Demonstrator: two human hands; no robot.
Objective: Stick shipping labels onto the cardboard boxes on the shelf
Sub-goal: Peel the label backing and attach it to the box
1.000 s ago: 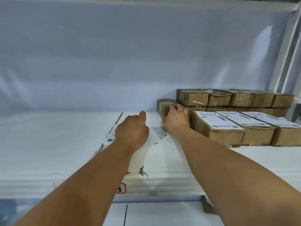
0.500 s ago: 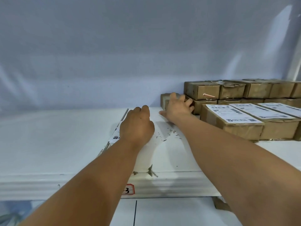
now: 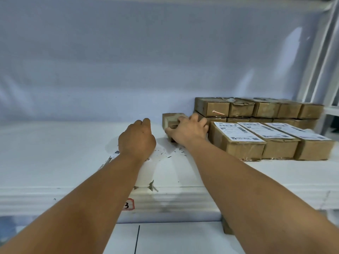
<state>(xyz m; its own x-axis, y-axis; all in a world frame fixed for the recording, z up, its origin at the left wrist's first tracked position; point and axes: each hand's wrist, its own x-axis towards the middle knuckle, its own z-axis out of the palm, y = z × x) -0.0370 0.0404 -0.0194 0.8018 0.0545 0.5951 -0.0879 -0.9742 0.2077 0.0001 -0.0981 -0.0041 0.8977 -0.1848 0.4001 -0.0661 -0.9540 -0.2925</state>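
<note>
On the white shelf (image 3: 45,153), the left hand (image 3: 136,142) lies knuckles-up near the middle, pressing down on a sheet of shipping labels (image 3: 117,153) whose printed edge peeks out at its left side; its fingers (image 3: 145,122) are curled downward, and whether they pinch anything cannot be told. A red-framed number tag (image 3: 128,204) sits on the shelf's front edge below that forearm. Just to the right, the right hand (image 3: 189,130) wraps its fingers (image 3: 199,121) over a small unlabeled cardboard box (image 3: 169,119) standing toward the back of the shelf. Further right, against the shelf's back right corner, plain boxes (image 3: 256,108) are stacked in two layers, and in front of them three labeled boxes (image 3: 271,142) stand side by side, touching.
</note>
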